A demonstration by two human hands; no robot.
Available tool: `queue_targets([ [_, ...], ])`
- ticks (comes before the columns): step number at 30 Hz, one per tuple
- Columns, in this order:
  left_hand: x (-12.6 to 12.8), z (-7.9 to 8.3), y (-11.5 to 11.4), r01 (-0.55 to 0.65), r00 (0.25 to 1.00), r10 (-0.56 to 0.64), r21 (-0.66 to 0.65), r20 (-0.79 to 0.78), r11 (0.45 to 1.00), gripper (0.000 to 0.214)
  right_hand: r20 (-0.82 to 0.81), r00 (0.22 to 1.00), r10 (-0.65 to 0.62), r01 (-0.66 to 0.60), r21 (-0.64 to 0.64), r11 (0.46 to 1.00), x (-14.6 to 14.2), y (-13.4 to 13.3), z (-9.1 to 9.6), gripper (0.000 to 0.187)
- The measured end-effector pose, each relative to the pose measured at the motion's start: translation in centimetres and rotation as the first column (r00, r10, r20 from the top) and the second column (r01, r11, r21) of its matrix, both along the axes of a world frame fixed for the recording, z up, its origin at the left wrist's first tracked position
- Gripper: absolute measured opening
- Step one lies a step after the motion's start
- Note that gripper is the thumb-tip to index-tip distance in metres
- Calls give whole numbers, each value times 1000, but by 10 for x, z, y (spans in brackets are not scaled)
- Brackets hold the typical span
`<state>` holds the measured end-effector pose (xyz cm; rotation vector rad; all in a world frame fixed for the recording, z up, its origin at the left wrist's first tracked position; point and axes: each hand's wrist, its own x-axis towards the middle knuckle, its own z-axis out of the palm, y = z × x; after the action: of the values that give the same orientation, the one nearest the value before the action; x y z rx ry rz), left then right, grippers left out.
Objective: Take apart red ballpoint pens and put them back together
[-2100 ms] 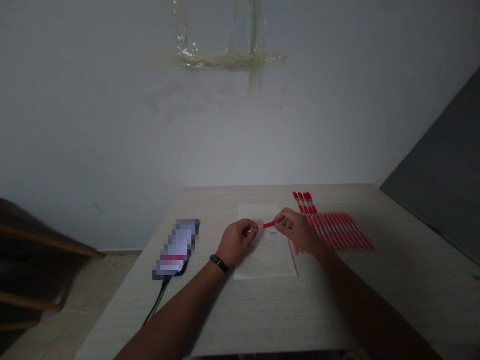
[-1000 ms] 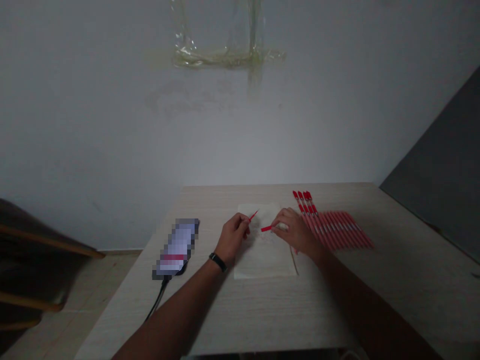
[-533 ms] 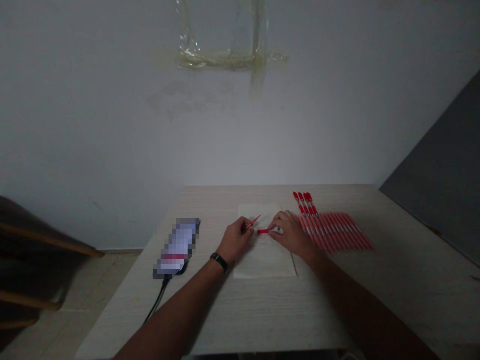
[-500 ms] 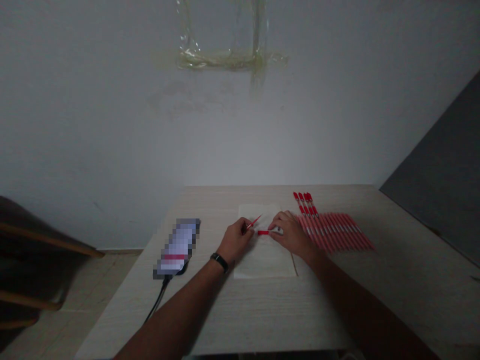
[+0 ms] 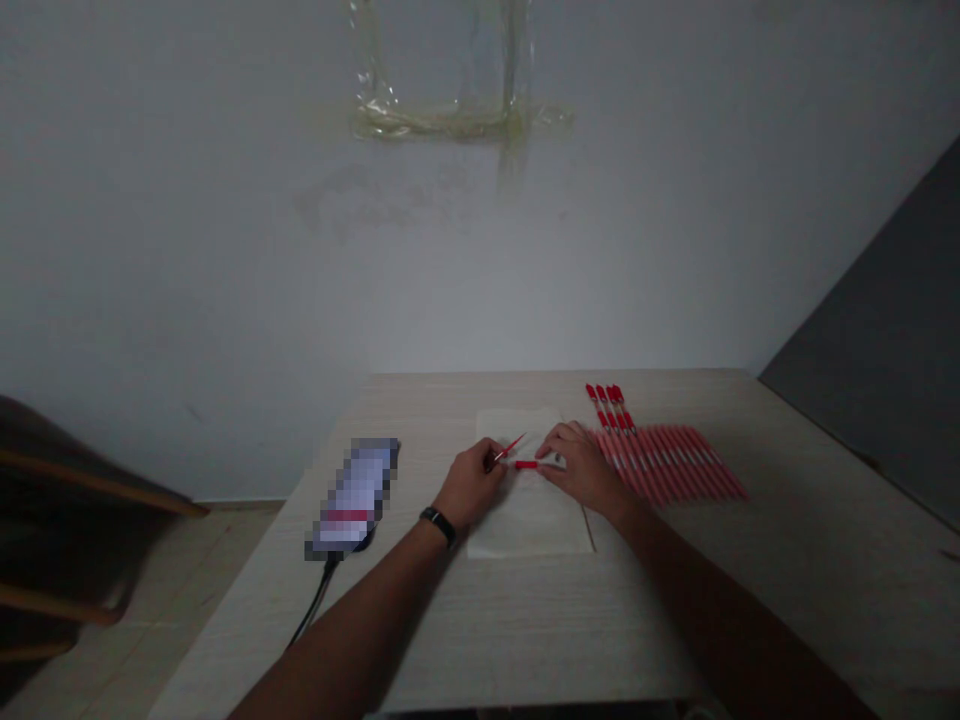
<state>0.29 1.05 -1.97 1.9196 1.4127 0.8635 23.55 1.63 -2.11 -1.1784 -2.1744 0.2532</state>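
Over a pale sheet of paper [image 5: 517, 525], my left hand [image 5: 478, 478] pinches a thin red pen refill [image 5: 512, 446] that slants up to the right, its tip free. My right hand [image 5: 577, 465] has its thumb and fingertips closed at the right end of a short pen barrel with a red grip [image 5: 526, 464]. Part of that barrel is covered by the right fingers. The refill and the red grip lie close to each other but apart. A dark band circles the left wrist.
Right of the paper lies a row of many red-tinted clear pen barrels [image 5: 675, 463]. Several red-and-clear pen parts [image 5: 611, 408] lie behind them. A phone [image 5: 354, 495] with a black cable [image 5: 319, 598] sits at left. The wall stands behind the table [image 5: 480, 640].
The refill in my left hand has shifted very slightly to the right. Both hands otherwise keep almost the same place.
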Motion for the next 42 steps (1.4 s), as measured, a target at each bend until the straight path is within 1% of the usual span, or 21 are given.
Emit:
queue_targets([
  [5, 1, 6, -3, 46, 999, -46, 43, 14, 998, 11, -78, 996, -38, 39, 24, 999, 3, 2, 3, 23],
  [8, 3, 11, -7, 93, 996, -93, 75, 0, 993, 12, -121, 992, -29, 35, 54, 998, 5, 3, 5, 27],
  [10, 4, 14, -9, 120, 993, -118, 93, -21, 988, 14, -127, 992, -1, 9, 63, 998, 6, 2, 7, 23],
  [13, 5, 16, -10, 148, 988, -143, 113, -53, 983, 17, -105, 993, 52, -46, 67, 997, 5, 0, 10, 5],
  [14, 4, 16, -11, 156, 987, -149, 116, -64, 981, 18, -99, 993, 68, -62, 66, 996, 5, -1, 11, 2],
  [19, 2, 16, -11, 192, 977, -177, 134, -119, 972, 24, -118, 987, 106, -100, 52, 994, 5, -1, 12, 6],
  [23, 1, 20, -13, 223, 966, -199, 142, -164, 964, 30, -123, 986, 110, -107, 25, 994, 5, 0, 10, 10],
  [29, 2, 23, -13, 212, 969, -188, 144, -162, 967, 28, -104, 987, 120, -117, 32, 993, 5, -1, 10, 9],
  [33, 3, 21, -12, 200, 976, -186, 126, -114, 972, 23, -95, 988, 126, -125, 20, 992, 5, -3, 13, 9],
  [37, 4, 20, -13, 160, 987, -156, 98, -48, 982, 17, -92, 986, 141, -141, 9, 990, 4, -5, 15, 7],
  [40, 4, 20, -14, 142, 990, -141, 110, -16, 984, 9, -97, 985, 141, -141, 4, 990, 3, -7, 17, 6],
  [42, 5, 19, -14, 154, 988, -153, 123, -16, 980, 9, -92, 987, 135, -135, 7, 991, 3, -8, 19, 8],
])
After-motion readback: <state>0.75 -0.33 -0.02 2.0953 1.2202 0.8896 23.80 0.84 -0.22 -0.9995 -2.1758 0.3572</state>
